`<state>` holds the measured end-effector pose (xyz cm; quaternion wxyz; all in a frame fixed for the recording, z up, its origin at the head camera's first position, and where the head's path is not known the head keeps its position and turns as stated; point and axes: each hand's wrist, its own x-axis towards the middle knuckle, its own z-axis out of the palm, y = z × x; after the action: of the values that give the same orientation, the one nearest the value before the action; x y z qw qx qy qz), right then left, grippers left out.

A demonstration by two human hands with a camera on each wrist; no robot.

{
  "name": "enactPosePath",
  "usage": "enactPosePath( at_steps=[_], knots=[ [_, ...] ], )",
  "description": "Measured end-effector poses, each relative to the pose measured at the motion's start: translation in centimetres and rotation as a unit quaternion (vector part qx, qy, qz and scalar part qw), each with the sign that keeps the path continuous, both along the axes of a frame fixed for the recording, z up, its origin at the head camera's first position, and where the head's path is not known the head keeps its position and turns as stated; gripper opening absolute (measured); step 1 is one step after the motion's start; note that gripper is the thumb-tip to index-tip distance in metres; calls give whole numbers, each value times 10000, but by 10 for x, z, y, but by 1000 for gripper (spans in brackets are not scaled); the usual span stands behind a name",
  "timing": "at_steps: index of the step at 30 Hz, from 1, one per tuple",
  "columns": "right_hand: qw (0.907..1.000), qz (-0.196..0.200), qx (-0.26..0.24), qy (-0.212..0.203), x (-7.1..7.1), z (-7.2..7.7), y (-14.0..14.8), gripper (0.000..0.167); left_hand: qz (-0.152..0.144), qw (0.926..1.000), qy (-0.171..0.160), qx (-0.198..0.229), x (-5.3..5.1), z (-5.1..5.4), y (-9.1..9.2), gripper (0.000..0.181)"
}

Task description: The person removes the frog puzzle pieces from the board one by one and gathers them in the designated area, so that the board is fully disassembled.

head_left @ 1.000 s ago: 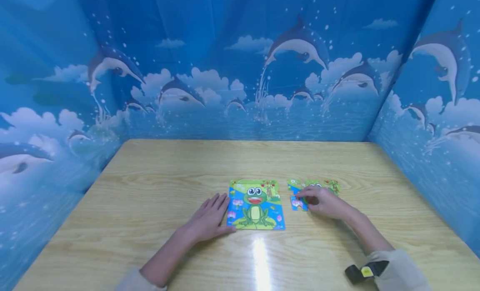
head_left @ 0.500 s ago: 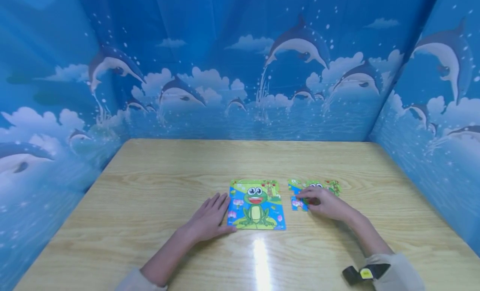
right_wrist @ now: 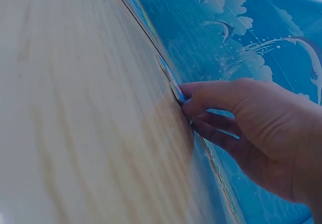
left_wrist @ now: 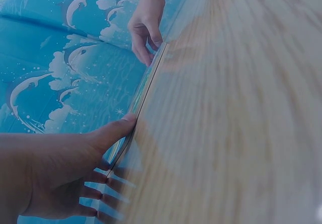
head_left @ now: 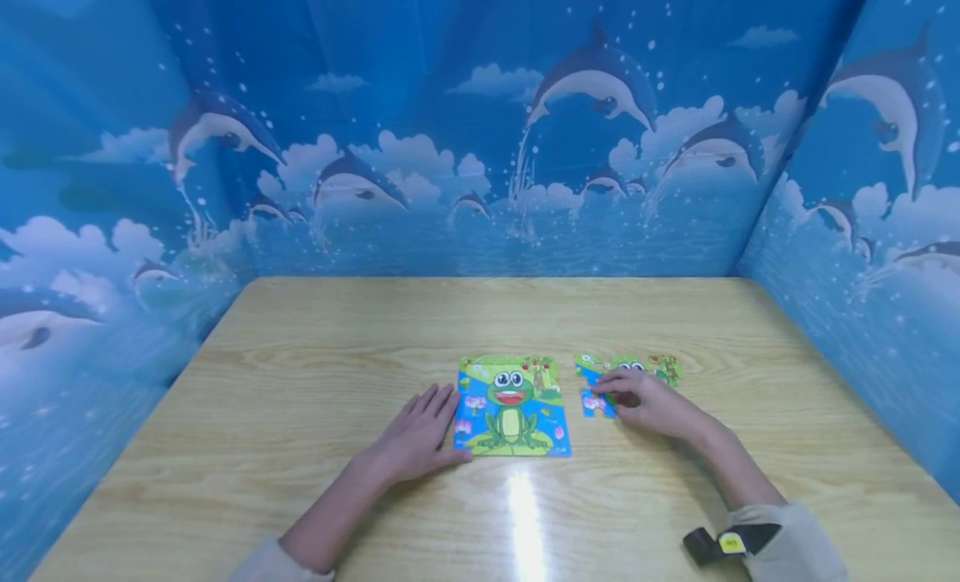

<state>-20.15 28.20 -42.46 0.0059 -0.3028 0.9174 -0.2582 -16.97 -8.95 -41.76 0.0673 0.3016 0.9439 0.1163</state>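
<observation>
Flat on the table lies a square frog picture board (head_left: 511,411). My left hand (head_left: 416,436) rests along its left side with fingers straight, the thumb at the lower left corner. To the right is a partly joined frog jigsaw puzzle (head_left: 667,368), its top row showing the frog's eyes and a tree. My right hand (head_left: 651,403) covers much of the puzzle and pinches a blue puzzle piece (head_left: 594,401) with a pink flower at its left side. In the right wrist view, the thumb and fingers of the right hand (right_wrist: 251,128) meet at the edge of the low pieces (right_wrist: 171,77).
The wooden table (head_left: 360,332) runs back to a blue dolphin-print curtain (head_left: 420,173) that also closes both sides. A black wrist strap (head_left: 753,539) sits on the right sleeve. Light glares off the table (head_left: 525,515) in front of the board.
The view has tilted very slightly. Both hands, the board and the puzzle stay in nearly the same places.
</observation>
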Motion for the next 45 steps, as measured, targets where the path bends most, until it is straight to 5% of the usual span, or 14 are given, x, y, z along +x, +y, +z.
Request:
enactPosePath(
  at_steps=[16, 24, 45],
  knots=[
    [9999, 60, -130, -24, 0, 1, 0, 31, -25, 10000, -34, 16, 1, 2, 0, 87],
    [9994, 162, -152, 281, 0, 1, 1, 30, -64, 10000, 9, 17, 0, -1, -1, 87],
    [9999, -72, -144, 33, -1, -1, 1, 27, -40, 10000, -10, 25, -1, -1, -1, 87]
  ],
)
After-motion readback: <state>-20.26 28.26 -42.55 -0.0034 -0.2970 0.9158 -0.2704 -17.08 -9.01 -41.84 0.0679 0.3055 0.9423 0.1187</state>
